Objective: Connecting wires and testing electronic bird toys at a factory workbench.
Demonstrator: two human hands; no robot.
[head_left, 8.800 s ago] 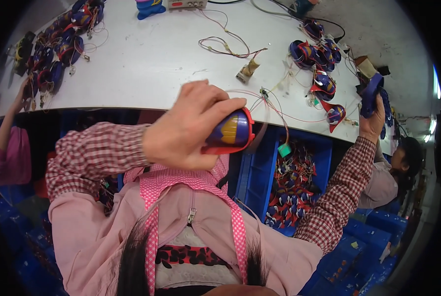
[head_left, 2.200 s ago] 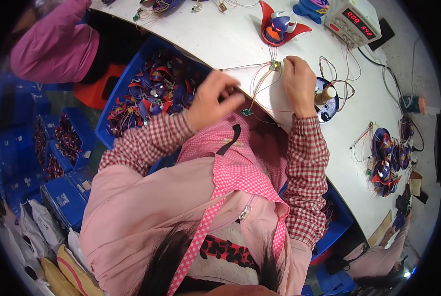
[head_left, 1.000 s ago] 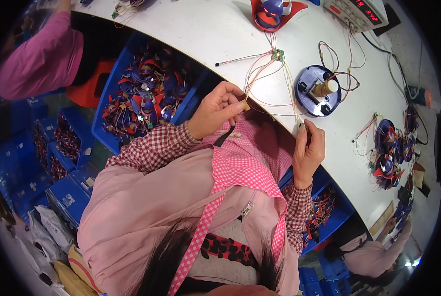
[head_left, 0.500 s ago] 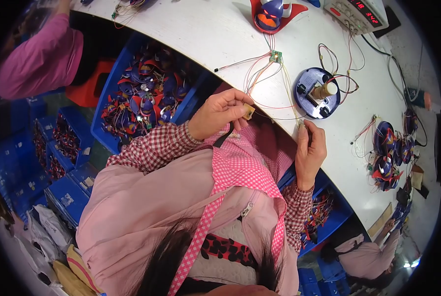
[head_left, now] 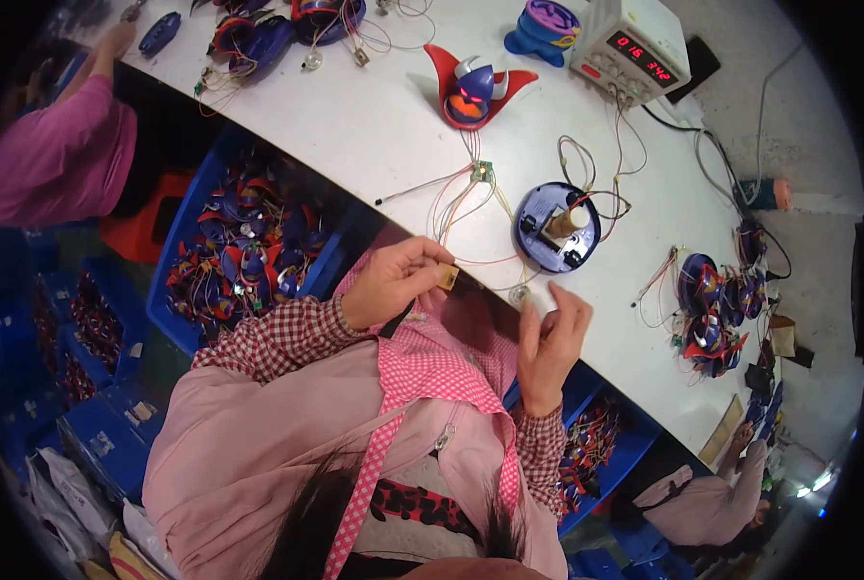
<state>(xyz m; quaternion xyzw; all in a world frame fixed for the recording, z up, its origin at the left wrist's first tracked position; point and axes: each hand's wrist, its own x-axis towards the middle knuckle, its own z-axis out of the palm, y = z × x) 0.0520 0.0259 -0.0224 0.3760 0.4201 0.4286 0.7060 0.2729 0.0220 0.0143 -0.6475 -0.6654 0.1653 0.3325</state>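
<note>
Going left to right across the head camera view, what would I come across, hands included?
Going by middles: co-worker's magenta sleeve, blue bin of parts, left hand, small tan square piece in its fingertips, purple horned head with red collar, right hand, power supply, cluster of wired purple-and-red parts.

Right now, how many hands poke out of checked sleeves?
2. The left hand pinches a small tan board; the right hand is nearer the round purple disc, beside a small clear part. Both show plainly.
</note>
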